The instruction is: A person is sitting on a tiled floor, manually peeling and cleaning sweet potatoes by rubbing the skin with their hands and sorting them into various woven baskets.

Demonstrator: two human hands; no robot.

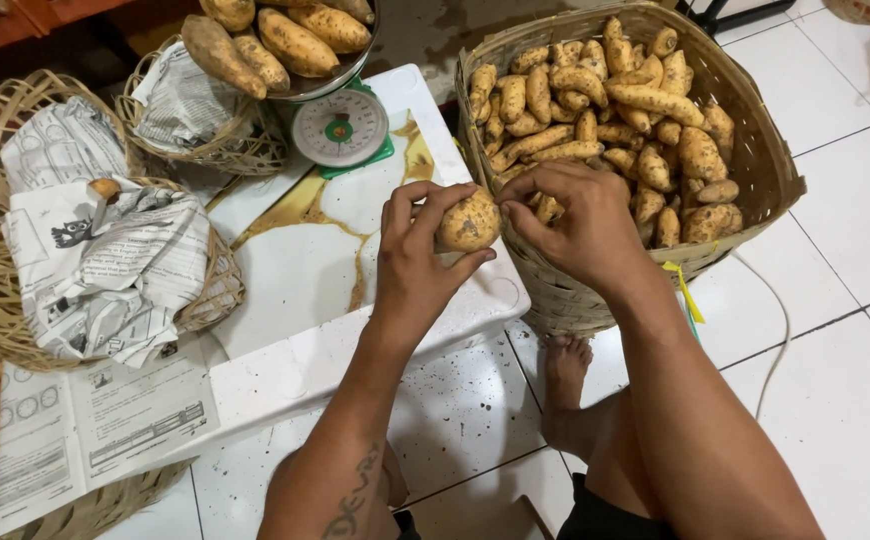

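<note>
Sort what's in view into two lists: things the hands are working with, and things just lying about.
In use:
- left hand holding a sweet potato
- right hand picking at that sweet potato
- big basket of sweet potatoes beside the hands

Lying about:
- kitchen scale with sweet potatoes in its pan
- paper-lined baskets
- loose newspaper sheet
- white table

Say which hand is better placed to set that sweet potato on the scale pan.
Left, probably. The left hand already cups the sweet potato and lies on the side nearer the scale. The right hand only pinches its end with its fingers, beside the big basket.
</note>
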